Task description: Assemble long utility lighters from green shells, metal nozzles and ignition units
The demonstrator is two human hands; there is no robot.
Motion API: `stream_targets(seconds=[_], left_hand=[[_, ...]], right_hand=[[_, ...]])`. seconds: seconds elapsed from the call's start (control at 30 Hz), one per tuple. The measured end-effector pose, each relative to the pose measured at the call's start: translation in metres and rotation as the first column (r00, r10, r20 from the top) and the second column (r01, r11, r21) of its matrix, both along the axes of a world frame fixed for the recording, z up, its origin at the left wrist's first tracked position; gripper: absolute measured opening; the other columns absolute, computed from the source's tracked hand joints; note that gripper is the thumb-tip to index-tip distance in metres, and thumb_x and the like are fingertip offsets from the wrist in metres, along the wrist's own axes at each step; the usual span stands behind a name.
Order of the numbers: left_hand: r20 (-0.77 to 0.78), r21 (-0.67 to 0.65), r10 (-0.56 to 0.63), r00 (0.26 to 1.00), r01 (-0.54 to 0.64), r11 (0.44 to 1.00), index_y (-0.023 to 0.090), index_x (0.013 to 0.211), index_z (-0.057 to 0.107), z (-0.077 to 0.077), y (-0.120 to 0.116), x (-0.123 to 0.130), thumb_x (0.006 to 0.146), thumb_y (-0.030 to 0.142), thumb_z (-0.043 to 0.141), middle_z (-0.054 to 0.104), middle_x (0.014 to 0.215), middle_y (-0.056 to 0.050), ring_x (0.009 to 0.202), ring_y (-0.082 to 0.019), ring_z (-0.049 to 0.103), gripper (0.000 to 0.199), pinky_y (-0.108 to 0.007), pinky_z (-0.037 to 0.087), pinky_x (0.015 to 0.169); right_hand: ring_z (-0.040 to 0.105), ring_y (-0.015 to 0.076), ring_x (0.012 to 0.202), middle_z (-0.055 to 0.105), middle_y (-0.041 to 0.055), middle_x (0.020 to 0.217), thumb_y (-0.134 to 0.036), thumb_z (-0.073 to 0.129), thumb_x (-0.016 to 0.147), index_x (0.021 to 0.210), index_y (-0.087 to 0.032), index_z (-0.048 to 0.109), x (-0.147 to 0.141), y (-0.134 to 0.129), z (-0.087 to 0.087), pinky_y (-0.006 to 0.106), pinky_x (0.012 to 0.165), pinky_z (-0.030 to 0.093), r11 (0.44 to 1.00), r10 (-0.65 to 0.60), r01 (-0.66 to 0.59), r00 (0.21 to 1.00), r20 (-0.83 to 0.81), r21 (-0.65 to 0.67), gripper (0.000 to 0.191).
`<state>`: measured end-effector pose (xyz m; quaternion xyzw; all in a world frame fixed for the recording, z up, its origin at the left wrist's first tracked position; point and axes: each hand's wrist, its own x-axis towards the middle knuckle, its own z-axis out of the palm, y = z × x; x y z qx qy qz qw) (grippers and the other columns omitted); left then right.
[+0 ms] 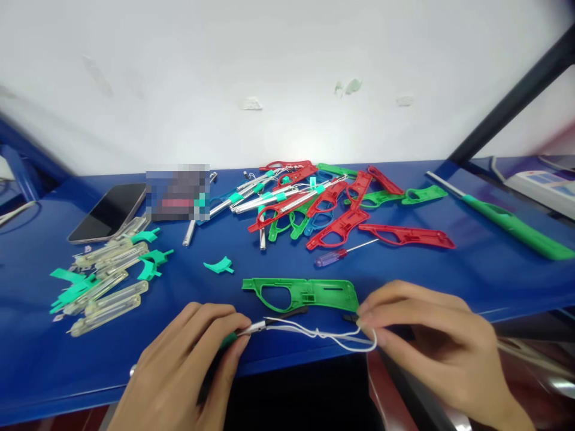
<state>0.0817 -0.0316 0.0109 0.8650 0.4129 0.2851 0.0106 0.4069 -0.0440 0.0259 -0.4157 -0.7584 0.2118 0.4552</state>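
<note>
Near the front edge of the blue table, my left hand is closed on a metal tube, with a bit of green showing beneath the fingers. White wires run from the tube's end across to my right hand, whose fingertips pinch them beside a small black piece. Just behind the wires lies a green handle half, its hollow inner side up. A black strip touches its lower edge. One loose teal trigger rests farther back, left of the handle half.
Clear plastic tanks and teal triggers lie at left, by a phone. Red and green handle halves and metal tubes are piled centre back. A screwdriver lies before them; an assembled green lighter is at right.
</note>
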Motion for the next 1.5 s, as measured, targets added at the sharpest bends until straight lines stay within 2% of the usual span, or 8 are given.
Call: stream_targets(seconds=[0.17,0.3,0.43,0.57,0.93,1.4,1.5], left_hand=[[0.004,-0.011,-0.002,1.0,0.002,1.0,0.025,0.123,0.065,0.0,0.0,0.001,0.106,0.023,0.056,0.066,0.117,0.0,0.11,-0.013,0.061,0.019,-0.023,0.043,0.104],[-0.058,-0.016,-0.004,0.998,0.003,1.0,0.028,0.14,0.061,-0.003,-0.002,-0.003,0.109,0.025,0.053,0.065,0.126,-0.001,0.117,-0.015,0.06,0.033,-0.026,0.046,0.105],[-0.157,-0.031,-0.005,0.988,0.001,1.0,0.034,0.156,0.05,-0.004,-0.002,-0.006,0.108,0.019,0.046,0.062,0.128,-0.005,0.115,-0.019,0.061,0.051,-0.031,0.054,0.093],[-0.172,-0.024,-0.023,0.985,0.02,1.0,0.04,0.154,0.052,-0.002,-0.002,-0.007,0.103,0.011,0.045,0.062,0.122,-0.005,0.103,-0.018,0.06,0.059,-0.03,0.055,0.081],[-0.156,-0.03,-0.023,0.987,0.019,0.999,0.04,0.15,0.056,0.0,0.001,-0.006,0.103,0.011,0.046,0.061,0.121,-0.005,0.101,-0.017,0.06,0.056,-0.027,0.055,0.079],[-0.161,-0.059,0.006,0.987,-0.015,0.998,0.04,0.153,0.054,-0.008,-0.004,-0.01,0.105,0.018,0.048,0.064,0.128,-0.006,0.116,-0.022,0.065,0.053,-0.033,0.059,0.091],[-0.124,-0.045,-0.009,0.992,0.003,0.999,0.038,0.15,0.057,-0.008,-0.004,-0.01,0.105,0.019,0.05,0.065,0.125,-0.005,0.112,-0.021,0.065,0.05,-0.031,0.059,0.088]], right_hand=[[0.076,0.0114,0.084,0.079,-0.0035,0.095,-0.008,0.072,0.092,0.102,-0.029,0.076,0.002,0.001,0.0,0.02,0.075,0.061,1.0,0.022,-0.022,1.0,0.003,-0.021,0.024],[0.076,0.0118,0.083,0.079,-0.0037,0.095,-0.008,0.073,0.093,0.103,-0.03,0.075,0.004,0.001,0.0,0.021,0.073,0.061,0.998,0.053,-0.054,0.999,-0.01,-0.046,0.025],[0.076,0.0109,0.084,0.079,-0.0048,0.096,-0.011,0.072,0.096,0.103,-0.032,0.076,0.003,0.002,0.002,0.02,0.075,0.06,0.995,0.048,-0.047,0.999,0.003,-0.087,0.023],[0.076,0.0106,0.085,0.079,-0.0058,0.095,-0.016,0.073,0.097,0.1,-0.033,0.076,0.001,0.003,0.005,0.019,0.077,0.06,0.993,0.018,-0.016,1.0,0.018,-0.121,0.017],[0.075,0.0107,0.085,0.078,-0.0061,0.095,-0.019,0.073,0.098,0.101,-0.035,0.076,0.002,0.004,0.006,0.02,0.076,0.059,0.985,0.007,-0.003,1.0,0.024,-0.175,0.016],[0.076,0.0153,0.082,0.079,-0.0017,0.094,-0.022,0.076,0.096,0.096,-0.032,0.08,-0.001,0.006,0.005,0.025,0.072,0.059,0.977,-0.069,0.07,0.998,0.014,-0.201,0.011],[0.076,0.0147,0.083,0.08,-0.0025,0.095,-0.021,0.076,0.096,0.097,-0.033,0.08,-0.001,0.006,0.004,0.024,0.073,0.059,0.978,-0.07,0.07,0.998,0.009,-0.199,0.012]])
